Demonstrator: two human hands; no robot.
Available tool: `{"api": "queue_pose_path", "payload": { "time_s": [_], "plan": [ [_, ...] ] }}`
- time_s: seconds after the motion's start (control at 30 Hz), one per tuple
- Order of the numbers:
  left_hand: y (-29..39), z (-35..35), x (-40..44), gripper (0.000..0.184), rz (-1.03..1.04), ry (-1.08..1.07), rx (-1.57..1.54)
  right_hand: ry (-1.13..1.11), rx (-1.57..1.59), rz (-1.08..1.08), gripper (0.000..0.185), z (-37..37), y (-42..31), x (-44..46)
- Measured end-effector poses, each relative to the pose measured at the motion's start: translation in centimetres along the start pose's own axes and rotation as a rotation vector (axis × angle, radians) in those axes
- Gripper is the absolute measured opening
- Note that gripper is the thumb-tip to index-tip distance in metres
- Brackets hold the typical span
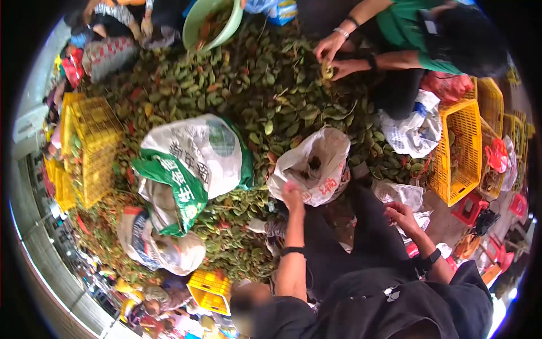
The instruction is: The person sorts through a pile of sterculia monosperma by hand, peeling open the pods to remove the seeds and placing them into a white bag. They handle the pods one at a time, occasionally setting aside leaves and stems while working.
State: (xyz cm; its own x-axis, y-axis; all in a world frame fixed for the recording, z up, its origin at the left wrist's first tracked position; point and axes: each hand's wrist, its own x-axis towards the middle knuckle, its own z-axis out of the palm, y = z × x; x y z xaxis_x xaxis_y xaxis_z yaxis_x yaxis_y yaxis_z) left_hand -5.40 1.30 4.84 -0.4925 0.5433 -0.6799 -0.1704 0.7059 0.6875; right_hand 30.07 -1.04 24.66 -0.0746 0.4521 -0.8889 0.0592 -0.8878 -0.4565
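At the near rim of an open white sack (330, 148) between the knees is my left hand (293, 198), smeared by motion, so its fingers cannot be made out. The sack's mouth faces up and shows something dark inside. My right hand (400, 216) hangs over the right thigh, beside crumpled white bags (402, 195), with its fingers partly curled but apart and nothing visible in them. A wide heap of green and reddish leaves (265, 107) lies around the sack.
Left of the sack stands a large white and green sack (206, 155). A co-worker in green (401, 28) handles a small yellowish thing at the upper right. Yellow crates (458, 152) stand right, more crates (93, 150) left. A green basin (212, 25) is at the top.
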Motion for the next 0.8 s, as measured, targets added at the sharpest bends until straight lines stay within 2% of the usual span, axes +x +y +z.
{"api": "queue_pose_path", "payload": {
  "time_s": [0.03,0.07,0.13,0.17,0.23,0.3,0.33,0.37,0.43,0.47,0.53,0.57,0.6,0.63,0.67,0.7,0.73,0.8],
  "plan": [
    [-1.7,-1.8,3.1,0.023,0.323,0.141,0.287,-0.043,-0.046,0.031,0.031,1.7,-0.1,1.7],
    [1.6,-2.6,3.9,0.021,0.232,0.189,0.443,-0.045,-0.07,0.068,0.031,3.6,-0.3,3.4],
    [0.1,-4.4,9.8,0.025,0.295,0.166,0.446,-0.113,-0.136,0.042,0.031,7.7,-0.7,7.3],
    [1.4,-4.9,11.7,0.024,0.348,0.128,0.551,-0.109,-0.151,0.075,0.031,9.8,-0.6,9.5],
    [0.0,-5.6,17.2,0.028,0.358,0.035,0.498,-0.168,-0.4,-0.185,0.029,13.7,-0.3,14.5],
    [-2.5,-5.0,22.1,0.029,0.302,0.038,0.527,-0.169,-0.554,-0.213,0.028,17.8,-1.8,19.1],
    [-4.1,-4.6,23.7,0.03,0.267,0.049,0.565,-0.152,-0.611,-0.318,0.028,19.9,-2.5,21.2],
    [-5.0,-3.9,24.4,0.03,0.245,0.034,0.563,-0.137,-0.667,-0.424,0.028,21.8,-2.8,23.6],
    [-5.9,-2.4,25.1,0.035,0.133,0.138,0.78,-0.086,-0.74,-0.83,0.029,25.6,-2.4,29.0],
    [-6.8,-2.6,25.9,0.035,0.113,0.125,0.78,-0.039,-0.852,-0.875,0.031,27.0,-2.0,31.7],
    [-7.8,-3.3,27.0,0.036,-0.137,-0.314,0.467,-0.002,-0.975,-0.9,0.034,28.6,-1.3,36.1],
    [-7.0,-3.7,25.6,0.034,-0.139,-0.364,0.123,-0.09,-0.885,-0.736,0.036,29.2,-0.8,38.0],
    [-6.7,-4.7,24.5,0.034,-0.148,-0.361,0.126,-0.174,-0.789,-0.579,0.039,29.8,-0.4,39.0],
    [-6.8,-5.8,23.4,0.033,-0.117,-0.352,-0.081,-0.178,-0.786,-0.576,0.039,30.3,-0.3,39.3],
    [-6.4,-7.0,22.3,0.033,-0.086,-0.342,-0.287,-0.24,-0.649,-0.474,0.04,30.7,-0.2,39.3],
    [-6.6,-8.3,21.6,0.04,-0.054,-0.396,-0.355,-0.301,-0.513,-0.373,0.042,31.0,-0.2,39.0],
    [-5.4,-9.4,20.4,0.04,-0.05,-0.392,-0.354,-0.306,-0.513,-0.377,0.042,31.4,-0.4,38.4],
    [-2.3,-10.9,17.4,0.041,-0.175,-0.525,-0.815,-0.464,-0.274,-0.243,0.044,31.8,-1.2,36.0]
  ]
}}
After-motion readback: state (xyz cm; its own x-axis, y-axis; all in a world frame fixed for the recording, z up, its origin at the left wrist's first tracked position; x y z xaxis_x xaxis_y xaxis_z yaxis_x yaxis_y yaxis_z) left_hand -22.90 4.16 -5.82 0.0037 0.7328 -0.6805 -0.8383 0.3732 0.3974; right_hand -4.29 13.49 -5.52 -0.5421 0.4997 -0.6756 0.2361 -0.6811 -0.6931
